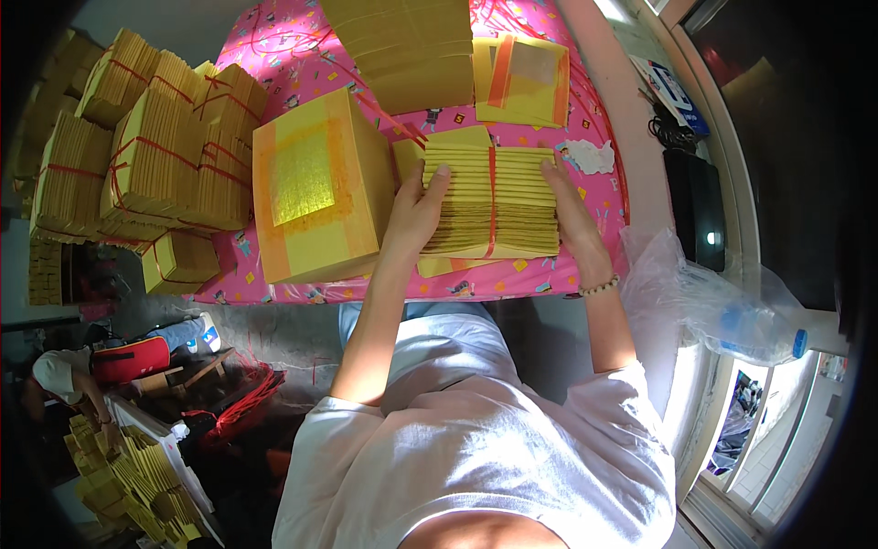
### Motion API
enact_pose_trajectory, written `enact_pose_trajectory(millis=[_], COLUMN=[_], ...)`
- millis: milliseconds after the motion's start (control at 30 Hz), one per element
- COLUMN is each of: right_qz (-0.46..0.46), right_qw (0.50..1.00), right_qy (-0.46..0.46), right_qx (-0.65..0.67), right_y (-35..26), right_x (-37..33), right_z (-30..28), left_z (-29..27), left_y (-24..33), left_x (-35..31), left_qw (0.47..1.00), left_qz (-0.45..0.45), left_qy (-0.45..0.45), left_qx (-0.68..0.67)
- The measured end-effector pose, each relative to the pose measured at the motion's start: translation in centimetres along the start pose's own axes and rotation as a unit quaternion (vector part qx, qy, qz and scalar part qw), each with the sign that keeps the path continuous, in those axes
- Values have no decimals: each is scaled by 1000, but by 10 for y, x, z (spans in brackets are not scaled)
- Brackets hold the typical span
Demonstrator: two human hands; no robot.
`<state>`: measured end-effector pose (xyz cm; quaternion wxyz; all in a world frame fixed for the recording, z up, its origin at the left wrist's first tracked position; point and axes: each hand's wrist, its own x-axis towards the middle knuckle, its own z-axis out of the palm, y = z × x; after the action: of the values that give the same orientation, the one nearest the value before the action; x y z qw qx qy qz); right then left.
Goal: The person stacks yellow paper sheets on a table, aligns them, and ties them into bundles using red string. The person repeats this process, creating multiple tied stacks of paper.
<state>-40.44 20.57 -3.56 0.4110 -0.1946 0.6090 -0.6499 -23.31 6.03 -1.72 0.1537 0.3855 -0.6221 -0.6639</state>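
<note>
A bundle of yellow paper, made of folded layers, stands at the table's near edge with a red ribbon running down its middle. My left hand presses against its left side, thumb on the upper face. On the opposite side, my right hand grips the right edge, and that wrist wears a beaded bracelet. Left of the bundle is a large stack of yellow paper whose front bears a gold square edged in orange. More yellow sheets show partly beneath the bundle.
A pink patterned cloth covers the table. Tied yellow bundles are piled at left; another tall stack and loose sheets lie behind. A plastic bottle and clear bag are at right. Another person works lower left.
</note>
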Motion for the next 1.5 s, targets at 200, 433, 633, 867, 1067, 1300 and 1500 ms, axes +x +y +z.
enact_pose_trajectory(millis=[200, 433, 633, 867, 1067, 1300, 1500], right_qz=[-49, 8, 71, -39, -132, -17, 99], right_qw=[995, 1000, 992, 993, 990, 996, 991], right_qy=[-4, -10, -23, -36, -38, -28, -15], right_qx=[-89, -4, 101, 106, 30, 80, 90], right_y=[-2, 8, 8, -22, -6, -8, -18], right_x=[-5, -1, -17, -41, -29, -12, -27], right_z=[7, -2, -6, 15, 6, -20, 5], left_z=[0, 0, -6, -4, 9, 7, -4], left_y=[-25, -15, 13, 40, 23, 17, -5], left_x=[15, 7, -9, -36, -34, -28, -20], left_qw=[995, 999, 955, 966, 971, 953, 944], left_qz=[98, 29, -67, 80, 88, 33, -64], left_qy=[-10, -11, -78, -105, -39, -22, -62], left_qx=[31, -41, -278, -222, -219, -299, -318])
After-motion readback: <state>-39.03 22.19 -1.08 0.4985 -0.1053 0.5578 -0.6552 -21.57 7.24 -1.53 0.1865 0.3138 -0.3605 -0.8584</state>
